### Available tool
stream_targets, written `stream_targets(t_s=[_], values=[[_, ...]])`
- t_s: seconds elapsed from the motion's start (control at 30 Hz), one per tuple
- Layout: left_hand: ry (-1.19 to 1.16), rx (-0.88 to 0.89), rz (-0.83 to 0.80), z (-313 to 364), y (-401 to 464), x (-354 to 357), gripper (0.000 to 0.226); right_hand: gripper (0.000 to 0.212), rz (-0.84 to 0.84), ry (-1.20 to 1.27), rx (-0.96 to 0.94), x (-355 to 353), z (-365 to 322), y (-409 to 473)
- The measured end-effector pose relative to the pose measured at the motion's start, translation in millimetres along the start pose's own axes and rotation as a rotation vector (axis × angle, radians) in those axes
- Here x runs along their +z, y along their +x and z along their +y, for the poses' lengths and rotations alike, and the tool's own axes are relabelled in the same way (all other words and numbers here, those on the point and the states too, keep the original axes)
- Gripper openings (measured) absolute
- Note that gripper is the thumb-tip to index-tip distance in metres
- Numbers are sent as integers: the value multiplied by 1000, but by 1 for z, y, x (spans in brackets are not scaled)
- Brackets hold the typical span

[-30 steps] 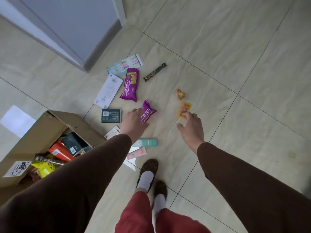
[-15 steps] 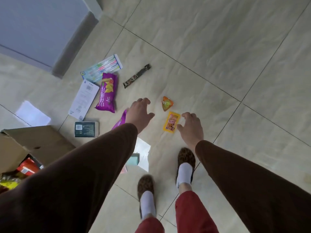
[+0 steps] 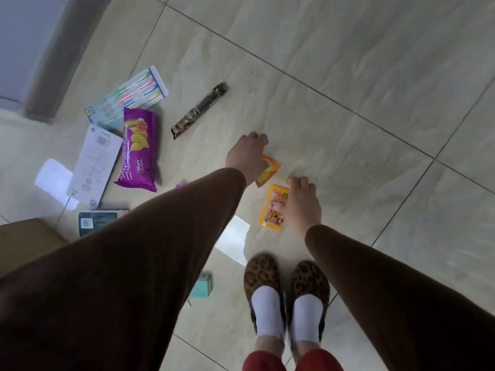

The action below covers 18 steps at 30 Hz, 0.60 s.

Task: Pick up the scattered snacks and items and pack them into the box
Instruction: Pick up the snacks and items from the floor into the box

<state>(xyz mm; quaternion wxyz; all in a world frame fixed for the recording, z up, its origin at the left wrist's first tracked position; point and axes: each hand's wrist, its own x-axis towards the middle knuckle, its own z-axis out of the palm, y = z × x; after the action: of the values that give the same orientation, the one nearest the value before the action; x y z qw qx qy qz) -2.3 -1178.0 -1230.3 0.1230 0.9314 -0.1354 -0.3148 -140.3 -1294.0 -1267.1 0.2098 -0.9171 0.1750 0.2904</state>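
Note:
My left hand (image 3: 246, 156) reaches down and its curled fingers grip a small orange snack packet (image 3: 270, 170), which sticks out from under the palm. Just right of it, my right hand (image 3: 302, 202) sits on a yellow snack packet (image 3: 272, 210) lying flat on the floor tiles, thumb on its face and fingers curled at its top right edge. The cardboard box (image 3: 26, 239) shows only as a corner at the left edge, behind my left sleeve.
Further left lie a purple crisps bag (image 3: 139, 151), a toothbrush pack (image 3: 128, 97), a dark snack bar (image 3: 199, 111), a white card pack (image 3: 96, 164) and a dark green box (image 3: 99, 220). A teal box (image 3: 203, 286) and my slippers (image 3: 286, 285) are near.
I have stepped forward and both hands dropped lower. The left hand moved from the small purple snack to the orange packet; the right hand came down onto the yellow packet.

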Motion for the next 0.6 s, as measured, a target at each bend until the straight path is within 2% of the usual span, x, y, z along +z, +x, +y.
stream_targets(t_s=[0.17, 0.27, 0.43, 0.53, 0.6], values=[[98, 22, -76, -10, 16, 27, 49, 65, 73, -160, -53, 23, 5, 10], [100, 41, -80, -12, 17, 39, 49, 62, 66, -146, -26, 27, 8, 13], [11, 19, -124, -8, 8, 42, 41, 39, -62, 35, 1, 12, 20, 23], [-46, -29, -84, -10, -18, 26, 38, 17, -63, 339, 88, -13, 21, 9], [-91, -82, -67, -15, -47, 8, 39, 20, -45, 475, 80, -36, 16, -8]])
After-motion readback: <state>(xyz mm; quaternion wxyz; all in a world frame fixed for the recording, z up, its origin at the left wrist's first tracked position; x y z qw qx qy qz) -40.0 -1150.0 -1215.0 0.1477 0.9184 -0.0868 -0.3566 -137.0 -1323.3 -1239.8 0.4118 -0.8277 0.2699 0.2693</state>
